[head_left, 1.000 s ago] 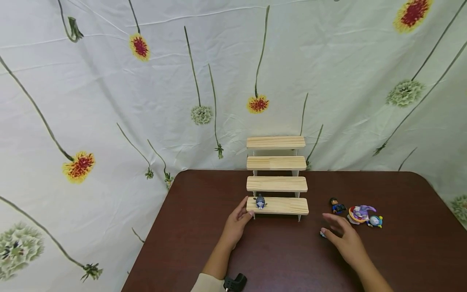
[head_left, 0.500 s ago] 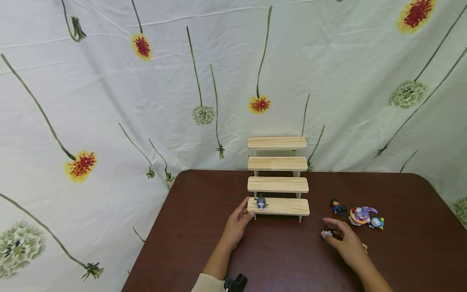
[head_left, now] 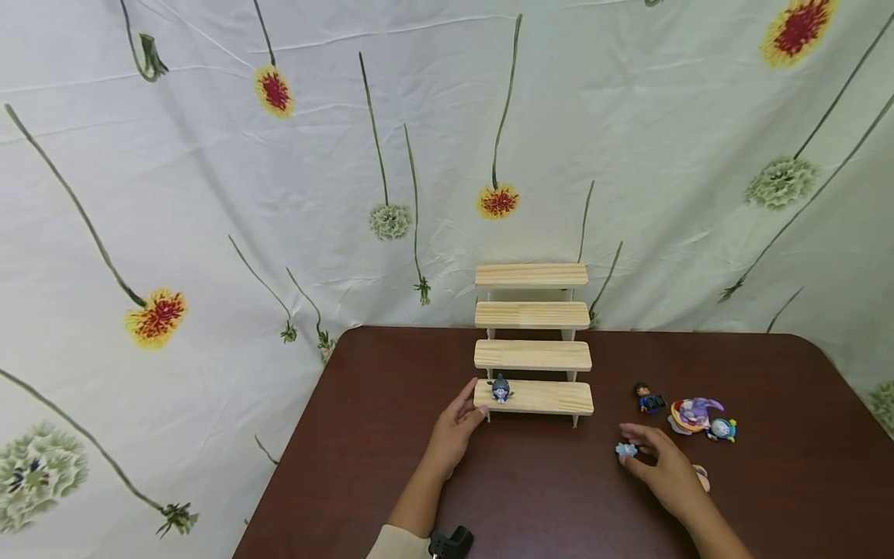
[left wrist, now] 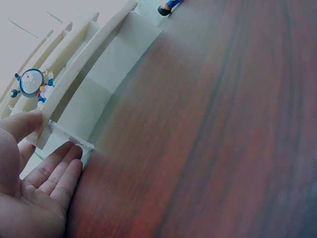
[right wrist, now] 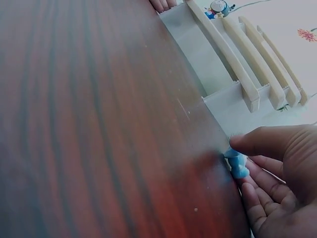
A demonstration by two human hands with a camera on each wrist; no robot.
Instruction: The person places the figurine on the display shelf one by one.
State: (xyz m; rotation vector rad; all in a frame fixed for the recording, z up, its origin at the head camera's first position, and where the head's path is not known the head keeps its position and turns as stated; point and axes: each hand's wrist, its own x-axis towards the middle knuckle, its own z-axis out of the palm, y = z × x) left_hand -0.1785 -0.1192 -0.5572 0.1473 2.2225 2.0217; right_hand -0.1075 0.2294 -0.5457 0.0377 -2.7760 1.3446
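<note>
A four-step wooden display stand point(head_left: 534, 355) stands at the back of the table. My left hand point(head_left: 450, 439) grips the left end of its lowest step, the thumb point(left wrist: 27, 124) lying on the wood. Beside that thumb, a blue-and-white cat figurine point(head_left: 500, 389) sits on the step. To the right of the stand, my right hand point(head_left: 663, 466) is low over the table. Its thumb and fingers pinch a small light-blue figurine point(right wrist: 237, 162), which is at the tabletop; part of it is hidden by the hand in the head view.
Behind my right hand lie a toy figure with dark hair and blue clothes point(head_left: 648, 399), a purple toy in a round colourful base point(head_left: 693, 414) and a blue-and-yellow toy point(head_left: 722, 429). A pale object point(head_left: 701, 477) shows partly beside the right wrist. A flowered cloth point(head_left: 314, 155) hangs behind the table.
The light-blue figurine has turned between the right thumb and fingers, and more of it shows. More of the pale object beside the right wrist is visible. The left hand stays on the step.
</note>
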